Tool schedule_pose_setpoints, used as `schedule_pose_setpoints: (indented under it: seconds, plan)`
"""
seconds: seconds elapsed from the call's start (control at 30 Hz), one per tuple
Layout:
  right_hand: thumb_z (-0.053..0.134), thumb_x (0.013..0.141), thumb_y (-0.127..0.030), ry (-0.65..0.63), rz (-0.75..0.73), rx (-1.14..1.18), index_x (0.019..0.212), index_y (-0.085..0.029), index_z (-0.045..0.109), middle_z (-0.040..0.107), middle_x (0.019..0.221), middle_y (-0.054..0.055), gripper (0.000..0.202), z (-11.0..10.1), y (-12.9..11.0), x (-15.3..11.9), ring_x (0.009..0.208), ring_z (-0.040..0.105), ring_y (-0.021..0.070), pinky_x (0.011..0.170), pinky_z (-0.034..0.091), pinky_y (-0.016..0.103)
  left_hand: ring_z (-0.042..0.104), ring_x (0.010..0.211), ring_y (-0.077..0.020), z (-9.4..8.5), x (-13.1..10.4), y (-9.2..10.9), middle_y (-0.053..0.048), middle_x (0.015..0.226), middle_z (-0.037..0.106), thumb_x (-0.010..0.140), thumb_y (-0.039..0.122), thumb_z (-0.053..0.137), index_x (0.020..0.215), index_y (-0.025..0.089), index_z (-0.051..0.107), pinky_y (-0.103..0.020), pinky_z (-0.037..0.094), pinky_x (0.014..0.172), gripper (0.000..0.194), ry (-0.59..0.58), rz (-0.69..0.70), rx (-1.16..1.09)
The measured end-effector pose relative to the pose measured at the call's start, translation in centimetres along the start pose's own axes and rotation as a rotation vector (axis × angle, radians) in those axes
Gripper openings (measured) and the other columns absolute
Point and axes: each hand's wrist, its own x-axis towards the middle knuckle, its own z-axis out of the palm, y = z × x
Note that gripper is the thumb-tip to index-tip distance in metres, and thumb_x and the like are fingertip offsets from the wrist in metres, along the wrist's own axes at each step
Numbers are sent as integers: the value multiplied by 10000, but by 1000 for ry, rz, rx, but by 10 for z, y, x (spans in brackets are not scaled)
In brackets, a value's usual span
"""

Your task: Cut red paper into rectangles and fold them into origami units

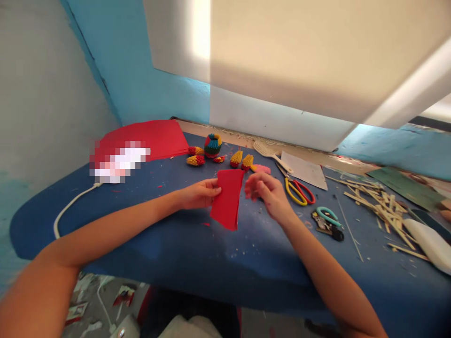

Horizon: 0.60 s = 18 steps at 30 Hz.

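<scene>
Paper [227, 199], plain red, sits in left hand [201, 194], right hand [269, 193] near.

No lettering, brand or number is legible. Printed packets [124, 295] on the floor, below the near edge of the blue table [151, 263], carry markings too small to read; toward the table's left end, a pixelated patch [121, 162] masks any text.
</scene>
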Motion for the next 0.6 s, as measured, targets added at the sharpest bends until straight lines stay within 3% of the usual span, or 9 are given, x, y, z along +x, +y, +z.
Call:
schedule_pose_setpoints:
  seconds: [0.1, 0.23, 0.6]
  plan:
    - [577, 736, -573, -51, -9, 72, 749, -193, 541, 567, 620, -10, 382, 14, 0, -4, 524, 543, 111, 448, 397, 221, 673, 812, -145, -3, 2, -4, -74, 935, 693, 752, 165, 669, 1018, 167, 634, -224, 511, 746, 269, -65, -58, 40]
    - [570, 757, -550, -39, 21, 70, 743, -181, 545, 562, 598, -16, 370, 12, 3, -4, 488, 519, 97, 440, 392, 214, 670, 847, -149, -5, 3, -8, -86, 988, 685, 765, 169, 657, 1037, 172, 642, -228, 504, 773, 272, -108, -117, 82]
    - [504, 828, -507, -100, -5, 157, 758, -175, 568, 542, 577, -24, 345, 17, 10, -5, 514, 503, 89, 485, 409, 211, 654, 874, -152, -4, 1, -11, -91, 1027, 670, 742, 237, 688, 1063, 180, 634, -240, 485, 795, 330, -103, -110, 111]
